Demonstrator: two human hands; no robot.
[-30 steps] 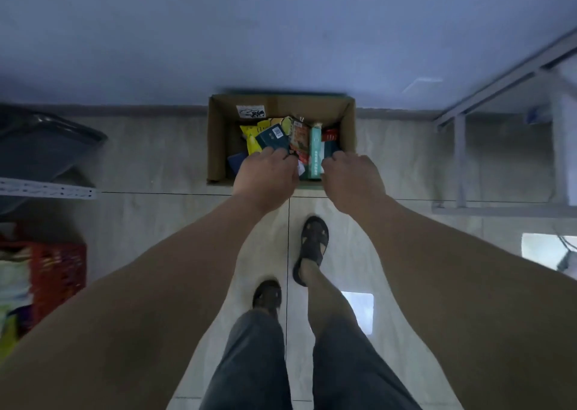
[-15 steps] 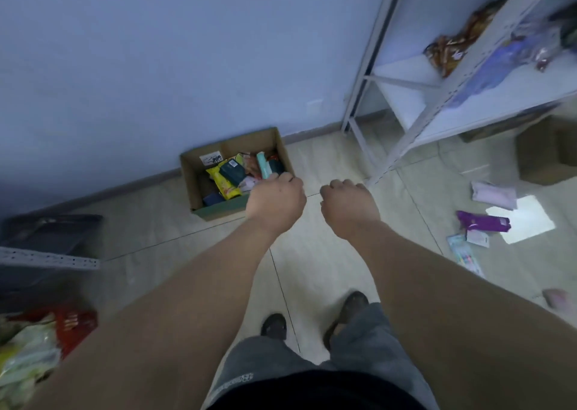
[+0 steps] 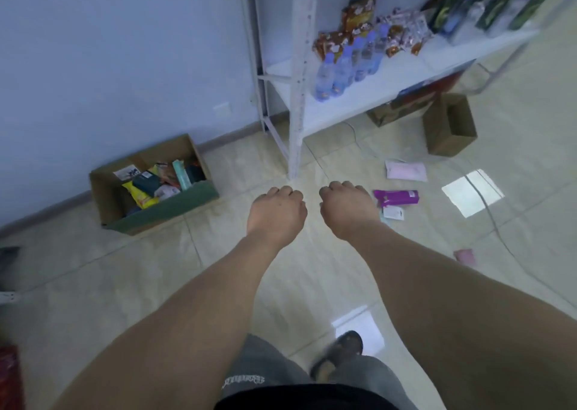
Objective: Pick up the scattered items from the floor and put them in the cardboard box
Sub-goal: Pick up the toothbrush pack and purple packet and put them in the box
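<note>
Both hands, left [image 3: 276, 211] and right [image 3: 346, 209], hang loosely curled and empty; next is probably stooping for the purple packet [image 3: 396, 197], then the box [image 3: 162, 205].

1. The floor [image 3: 312, 269] is glossy, smooth tile that mirrors the lights.
2. The box [image 3: 162, 209] at the left is matt brown cardboard.
3. The far shelf [image 3: 295, 75] has a white-painted metal frame.
4. The bottles [image 3: 346, 66] on it are clear plastic.
5. The purple packet [image 3: 396, 197] at the right looks like shiny film.
</note>
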